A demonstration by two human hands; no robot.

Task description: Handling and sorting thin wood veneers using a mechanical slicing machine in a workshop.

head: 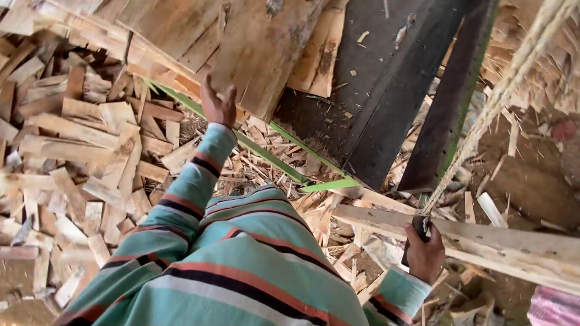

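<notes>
My left hand (218, 106) reaches forward with its fingers spread, touching the lower edge of a stack of rough wooden boards (254, 48) that lies on a dark machine table. My right hand (425, 254) is closed around a dark handle (419, 226) at the lower end of a thick pale rope (506, 84), which runs up to the top right. This hand sits just in front of a long pale plank (507, 247) lying across the right side. Both arms wear a teal shirt with dark and orange stripes.
A deep pile of short wood offcuts (78, 169) covers the ground at left. The dark table (386, 90) has a green frame edge (290, 164) and a dark leg (450, 115). Splinters litter the dirt below. Pink cloth (553, 308) shows at bottom right.
</notes>
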